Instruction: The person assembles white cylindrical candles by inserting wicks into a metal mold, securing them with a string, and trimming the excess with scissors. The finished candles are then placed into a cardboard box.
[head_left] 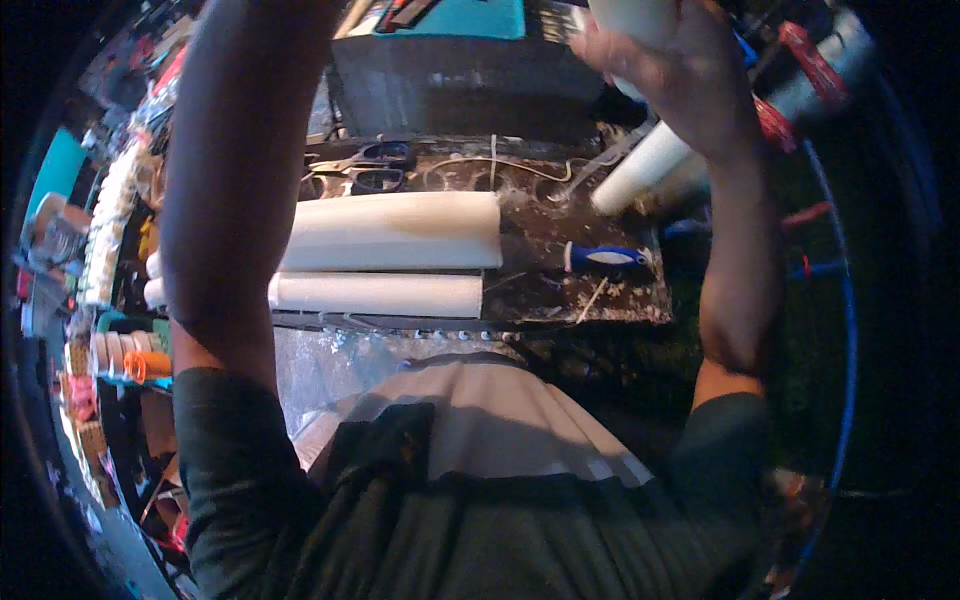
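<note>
My left arm [235, 170] reaches up past the top edge of the picture, so the left hand is out of sight. My right hand [695, 95] is raised at the upper right, thumb and fingers curved around a pale cylinder [635, 18] that the top edge cuts off. Below that hand, a white tube [642, 168] slants up from the worktable [540, 290]. Two long white rolls lie side by side there: a wider one [400, 228] and a thinner one [400, 295], both partly behind my left arm.
Dark-handled scissors [375, 165] lie beyond the rolls. A blue-and-white handle [605, 258] rests near the table's right end, among scraps. A dark grey block [450, 90] and a teal tray [465, 20] stand farther back. Shelves with an orange roll [148, 366] line the left.
</note>
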